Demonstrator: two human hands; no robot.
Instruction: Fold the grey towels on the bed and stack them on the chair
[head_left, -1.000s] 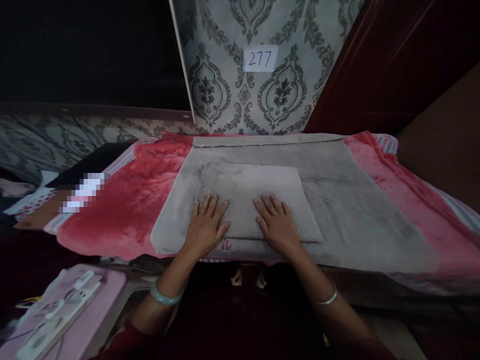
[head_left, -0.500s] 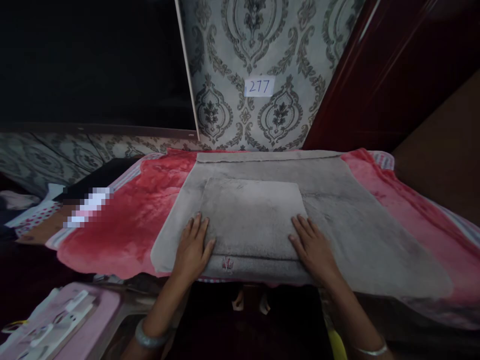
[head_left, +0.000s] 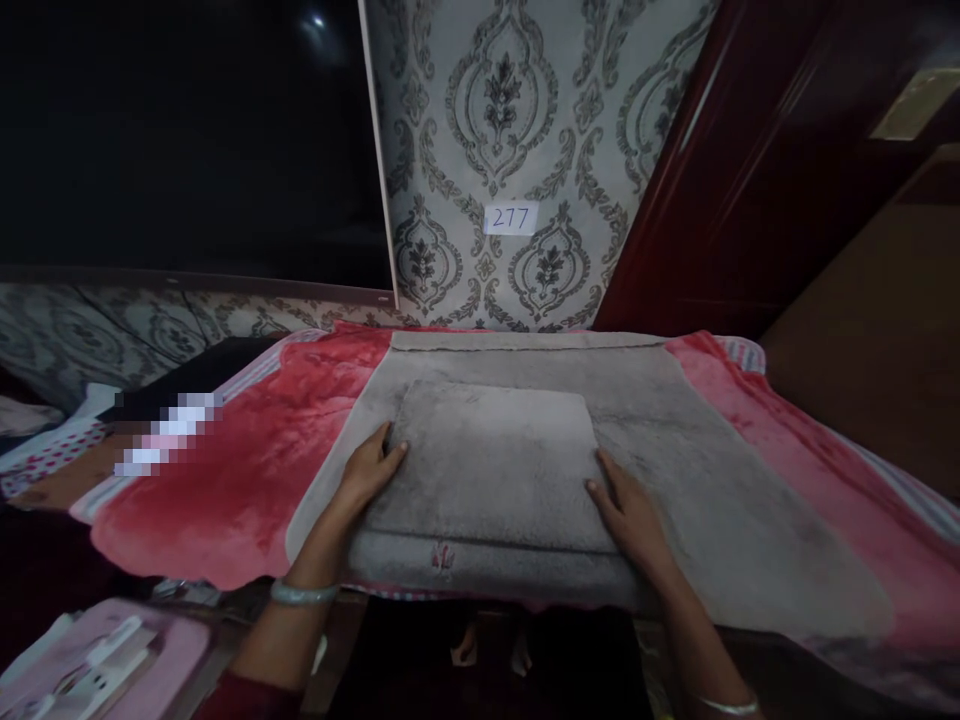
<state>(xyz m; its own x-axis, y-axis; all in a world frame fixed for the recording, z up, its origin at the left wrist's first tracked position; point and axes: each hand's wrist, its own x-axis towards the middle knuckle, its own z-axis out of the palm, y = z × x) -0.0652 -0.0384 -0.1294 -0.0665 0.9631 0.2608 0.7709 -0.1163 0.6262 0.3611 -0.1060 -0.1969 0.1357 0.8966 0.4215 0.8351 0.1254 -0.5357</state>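
Note:
A grey plush cloth folded into a rectangle [head_left: 495,465] lies flat in the middle of a larger grey plush cloth [head_left: 720,500]. A small red and white motif [head_left: 442,556] shows on the strip along its near edge. At the folded piece's left edge is my left hand [head_left: 369,470], turned on its side, thumb and fingers apart. My right hand [head_left: 630,508] rests along the right edge in much the same way, its thumb pointing inward over the cloth. The lower fingers of both hands are partly hidden.
Beneath the grey cloth spreads a red and pink plush blanket [head_left: 225,480]. Behind it are a patterned wall with a "277" paper label [head_left: 511,218] and a dark television [head_left: 187,140]. A dark red panel [head_left: 697,200] rises at right. A pink box [head_left: 172,645] with white items stands lower left.
My hands lay flat on top of the folded cloth's sides; now both are turned on edge beside it. The left hand has shifted left and the view has tilted up slightly.

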